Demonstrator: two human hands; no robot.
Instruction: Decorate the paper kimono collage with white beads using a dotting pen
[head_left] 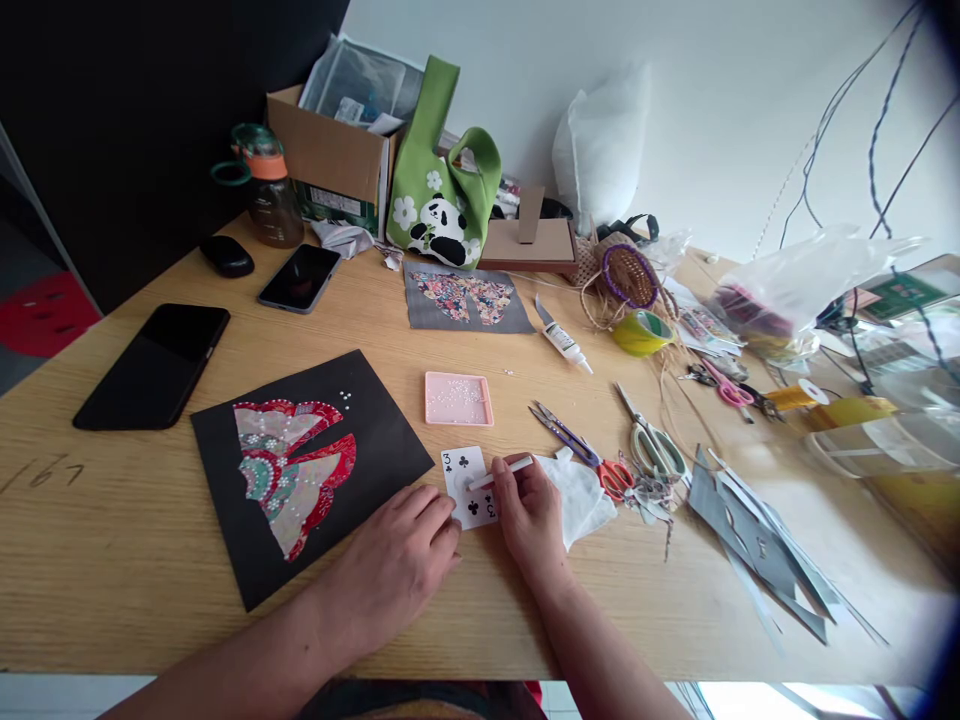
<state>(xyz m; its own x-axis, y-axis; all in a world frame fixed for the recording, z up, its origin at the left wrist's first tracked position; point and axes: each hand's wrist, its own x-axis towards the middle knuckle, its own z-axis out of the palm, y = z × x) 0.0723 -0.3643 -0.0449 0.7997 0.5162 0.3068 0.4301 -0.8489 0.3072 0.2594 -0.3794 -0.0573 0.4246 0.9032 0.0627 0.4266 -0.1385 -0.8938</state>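
Observation:
A playing card [463, 470], a three of clubs, lies on the wooden table. My right hand [529, 515] pinches a thin white stick [501, 473], its tip over the card. Resting at the card's left edge is my left hand [397, 560], with curled fingers; whether it holds anything cannot be made out. To the left lies a black sheet [397, 440] bearing a red, green and beige fan-shaped piece [274, 465] dotted with white beads. A pink tray [457, 398] of small white beads sits just beyond the card. White tissue [581, 495] lies right of my right hand.
Scissors [654, 440], snips [574, 440] and grey strips [765, 545] lie to the right. Behind are a glue tube [564, 345], a patterned grey sheet [469, 300] and a green bag [442, 200]. Two phones [154, 365] [300, 277], a mouse [227, 256] and a bottle [274, 200] stand or lie left.

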